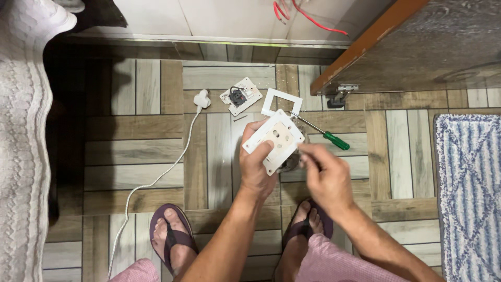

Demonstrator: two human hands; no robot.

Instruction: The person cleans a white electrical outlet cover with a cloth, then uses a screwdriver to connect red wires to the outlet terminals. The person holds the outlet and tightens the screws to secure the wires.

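Held up over the floor (146, 151): a white socket plate (273, 140), gripped by the left hand (257, 166), thumb on the front, fingers (252, 127) curled round the top edge. Right hand (324, 176) close beside it, fingers pinched shut at the plate's right edge on something too small to tell. Down on the wood-look tiles, just past the plate: a screwdriver (322, 131) with a green handle, tip pointing toward a white frame (282, 102). Beside the frame, to the left, a second socket part (240, 95) with a dark round middle. Near that, a white plug (201, 98) with a long white cord (151, 183) running down across the floor. Two feet in dark flip-flops (174, 237) at the bottom, one under each arm. A blue and white rug (469, 188) at the right edge. A brown wooden door (417, 42) at the top right, with red wires (305, 14) hanging by the wall above. Pale cloth (23, 130) along the left side.
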